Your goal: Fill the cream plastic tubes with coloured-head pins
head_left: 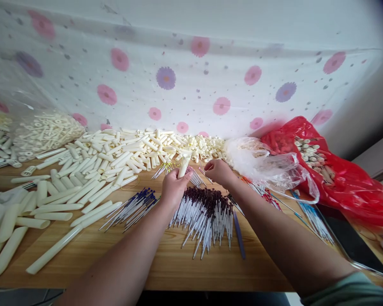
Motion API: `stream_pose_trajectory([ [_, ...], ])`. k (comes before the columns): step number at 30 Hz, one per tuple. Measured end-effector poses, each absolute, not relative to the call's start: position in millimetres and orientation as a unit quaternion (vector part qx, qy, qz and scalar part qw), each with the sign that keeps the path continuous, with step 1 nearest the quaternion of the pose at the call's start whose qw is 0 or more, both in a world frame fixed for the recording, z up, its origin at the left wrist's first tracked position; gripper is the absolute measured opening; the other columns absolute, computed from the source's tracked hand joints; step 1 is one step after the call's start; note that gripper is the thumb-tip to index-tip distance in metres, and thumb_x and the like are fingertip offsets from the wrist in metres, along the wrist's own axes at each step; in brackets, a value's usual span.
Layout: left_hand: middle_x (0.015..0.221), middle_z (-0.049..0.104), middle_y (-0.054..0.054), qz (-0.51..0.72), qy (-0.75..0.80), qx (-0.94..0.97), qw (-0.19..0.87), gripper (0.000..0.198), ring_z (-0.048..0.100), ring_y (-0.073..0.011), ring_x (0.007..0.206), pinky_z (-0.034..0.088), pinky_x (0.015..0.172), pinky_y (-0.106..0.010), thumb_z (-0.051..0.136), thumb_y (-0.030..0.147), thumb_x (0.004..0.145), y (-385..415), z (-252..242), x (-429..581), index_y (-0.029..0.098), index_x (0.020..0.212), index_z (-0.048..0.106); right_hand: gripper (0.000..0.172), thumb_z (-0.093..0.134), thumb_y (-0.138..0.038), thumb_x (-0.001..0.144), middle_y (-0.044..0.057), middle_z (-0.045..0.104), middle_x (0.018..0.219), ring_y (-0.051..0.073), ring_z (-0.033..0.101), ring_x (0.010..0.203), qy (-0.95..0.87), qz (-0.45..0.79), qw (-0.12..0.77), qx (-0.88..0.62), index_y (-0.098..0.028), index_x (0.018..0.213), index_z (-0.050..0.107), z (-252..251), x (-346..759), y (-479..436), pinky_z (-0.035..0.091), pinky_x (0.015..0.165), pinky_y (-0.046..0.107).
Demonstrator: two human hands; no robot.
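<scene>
My left hand (pixel 175 185) is wrapped around a cream plastic pen barrel (pixel 183 166) that stands nearly upright, with a slotted cream piece at its top. Just to the right, my right hand (pixel 219 172) is closed with its fingers curled; whatever they may hold is hidden. Below both hands lies a thick spread of pen refills (pixel 207 216) with dark maroon ends and whitish tubes. Refills with blue ends (pixel 137 206) lie left of my left forearm. Beyond my hands, small slotted cream pieces (pixel 207 146) are heaped, and thin refills with yellow ends (pixel 167 167) lie nearby.
Cream barrels (pixel 115 153) cover the table's left and back. A clear bag (pixel 47 131) of small cream parts stands at far left. At right are a clear plastic bag (pixel 264 165), a red bag (pixel 347 187), red-ended refills (pixel 270 197) and a dark tablet-like slab (pixel 351 238).
</scene>
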State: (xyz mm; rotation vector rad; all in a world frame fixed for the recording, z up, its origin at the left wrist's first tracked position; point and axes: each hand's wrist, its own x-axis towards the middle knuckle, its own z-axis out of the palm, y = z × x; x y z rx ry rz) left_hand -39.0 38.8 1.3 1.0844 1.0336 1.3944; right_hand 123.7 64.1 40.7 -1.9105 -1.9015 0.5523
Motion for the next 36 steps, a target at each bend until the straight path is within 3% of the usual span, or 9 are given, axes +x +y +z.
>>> stream_pose_trajectory([
  [6,0.067,0.063,0.000,0.561,0.377,0.405,0.616,0.032,0.059,-0.0103,0.058,0.051,0.060,-0.026,0.081,0.033,0.057,23,5,-22,0.013,0.076,0.065,0.015,0.055,-0.016,0.067,-0.004,0.059,0.064,0.008,0.053,0.054,-0.690,0.248,0.298,-0.611,-0.019,0.081,0.054,46,111,9,0.036,0.047,0.018],
  [13,0.061,0.063,0.002,0.563,0.345,0.376,0.651,0.028,0.057,-0.0082,0.054,0.048,0.057,-0.022,0.083,0.026,0.056,16,15,-22,0.012,0.073,0.065,0.019,0.058,-0.011,0.064,-0.007,0.051,0.061,0.007,0.046,0.053,-0.676,0.352,0.395,-0.512,-0.020,0.076,0.046,31,115,-13,0.035,0.050,0.020],
  [18,0.064,0.064,0.002,0.547,0.337,0.437,0.630,0.021,0.056,-0.0074,0.057,0.046,0.057,-0.020,0.079,0.027,0.063,13,14,-24,0.014,0.073,0.066,0.019,0.063,-0.022,0.072,-0.004,0.053,0.068,0.009,0.048,0.059,-0.660,0.428,0.428,-0.445,-0.018,0.088,0.053,32,132,-12,0.040,0.054,0.022],
  [21,0.064,0.063,0.003,0.524,0.338,0.496,0.604,0.018,0.054,-0.0075,0.056,0.044,0.056,-0.020,0.077,0.028,0.066,12,11,-25,0.015,0.073,0.067,0.026,0.058,-0.033,0.081,0.001,0.060,0.080,0.011,0.055,0.067,-0.638,0.389,0.502,-0.435,-0.018,0.102,0.060,37,140,-11,0.046,0.061,0.027],
  [24,0.062,0.063,0.003,0.483,0.340,0.560,0.581,0.015,0.053,-0.0086,0.058,0.043,0.059,-0.022,0.075,0.028,0.068,11,8,-26,0.016,0.074,0.068,0.024,0.057,-0.032,0.083,0.006,0.067,0.089,0.014,0.060,0.075,-0.649,0.323,0.533,-0.437,-0.017,0.100,0.065,43,144,-13,0.049,0.067,0.030],
  [28,0.066,0.063,0.002,0.444,0.347,0.615,0.551,0.013,0.055,-0.0112,0.063,0.043,0.065,-0.026,0.074,0.027,0.069,11,8,-25,0.016,0.074,0.070,0.009,0.060,-0.022,0.079,0.003,0.068,0.075,0.012,0.060,0.067,-0.688,0.242,0.497,-0.470,-0.016,0.080,0.066,50,143,-19,0.048,0.061,0.026],
  [32,0.070,0.064,-0.001,0.429,0.328,0.672,0.506,0.017,0.057,-0.0137,0.067,0.043,0.066,-0.028,0.073,0.031,0.072,13,10,-25,0.015,0.078,0.071,0.006,0.062,-0.020,0.080,0.000,0.066,0.068,0.010,0.058,0.058,-0.725,0.212,0.447,-0.479,-0.017,0.074,0.064,54,143,-24,0.046,0.054,0.024],
  [34,0.078,0.066,-0.003,0.458,0.311,0.697,0.456,0.018,0.059,-0.0157,0.074,0.045,0.070,-0.029,0.071,0.033,0.074,14,11,-26,0.016,0.082,0.071,0.005,0.062,-0.018,0.080,-0.001,0.065,0.066,0.010,0.058,0.058,-0.743,0.169,0.455,-0.460,-0.018,0.075,0.063,59,147,-29,0.046,0.053,0.024],
  [36,0.085,0.067,-0.004,0.496,0.303,0.708,0.401,0.017,0.060,-0.0165,0.080,0.045,0.075,-0.031,0.070,0.032,0.076,17,11,-29,0.019,0.087,0.072,0.007,0.063,-0.012,0.079,-0.001,0.065,0.070,0.011,0.059,0.063,-0.735,0.079,0.517,-0.430,-0.019,0.079,0.064,69,153,-41,0.048,0.057,0.025],
])
